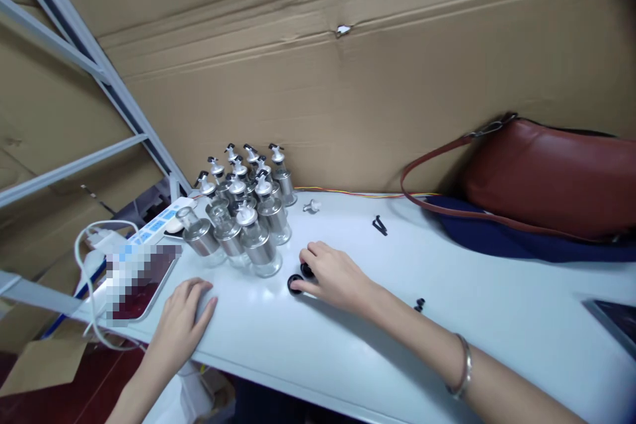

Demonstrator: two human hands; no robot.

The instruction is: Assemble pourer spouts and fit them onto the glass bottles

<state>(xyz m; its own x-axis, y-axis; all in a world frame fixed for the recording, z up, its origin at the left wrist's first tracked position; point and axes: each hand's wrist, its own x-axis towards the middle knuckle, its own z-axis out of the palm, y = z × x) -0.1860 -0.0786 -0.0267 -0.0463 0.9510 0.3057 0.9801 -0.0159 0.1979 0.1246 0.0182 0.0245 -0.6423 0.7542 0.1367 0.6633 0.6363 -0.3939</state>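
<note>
My right hand (332, 275) reaches over the white table with its fingers curled down onto small black round caps. The thumb presses on one black cap (295, 284); a second black cap (307, 270) is partly covered by the fingers. Flat on the table near its front edge rests my left hand (185, 313), fingers loosely stretched and holding nothing. Between and beyond the hands stands a cluster of glass bottles with metal bands. Most carry a pourer top, such as the front bottle (260, 248); an open-necked bottle (199, 236) stands at the left.
A loose pourer top (312, 206) lies behind my right hand. Black slim pieces (380, 225) and small black parts (420, 305) lie farther right. A brown bag (556, 172) rests on dark blue cloth (462, 236). At left are a phone (144, 281) and a power strip (156, 224).
</note>
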